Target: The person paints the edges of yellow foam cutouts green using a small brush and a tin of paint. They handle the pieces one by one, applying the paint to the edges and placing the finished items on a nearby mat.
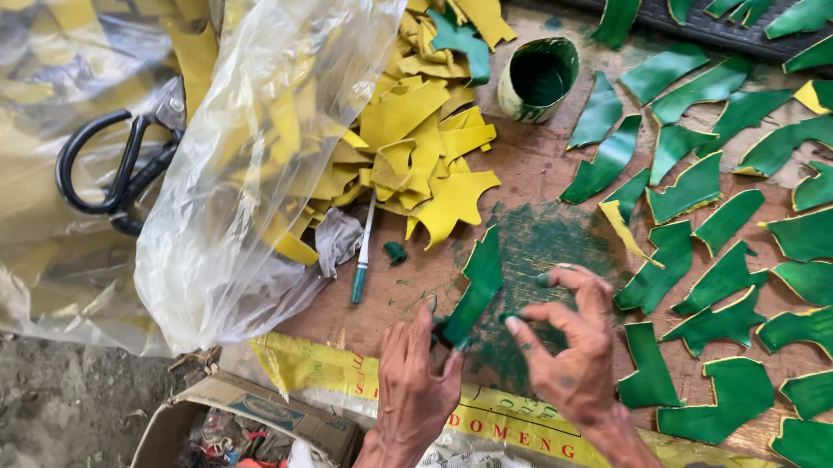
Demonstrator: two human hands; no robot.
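Pinching a green-painted leaf-shaped piece [474, 287] by its lower end, the left hand [412, 390] sits at the lower middle of the frame, its fingers [442, 334] closed narrowly on the piece, which stands tilted up and to the right over a dark green paint smear [538, 243] on the bench [531, 169]. Just right of it, the right hand [569, 346] has its thumb and forefinger drawn close together on a small green-tipped thing too small to tell, near the piece's lower end; its fingertips [542, 278] are stained green.

Above, at the upper middle, a small round cup [538, 78] smeared green inside and out stands on the bench. Right of the hands, many curved green pieces with yellow edges [818, 234] lie flat and apart across the right half of the frame. A pile of unpainted yellow pieces [423, 133] spills from a large clear plastic bag [259, 157] at the upper left, and black-handled scissors [115, 170] lie under the plastic. A thin brush with a green tip [362, 252] lies below the pile. At the lower left, an open cardboard box [226, 461] holds mixed scraps, beside a yellow printed sack [348, 365] along the bench's near edge.
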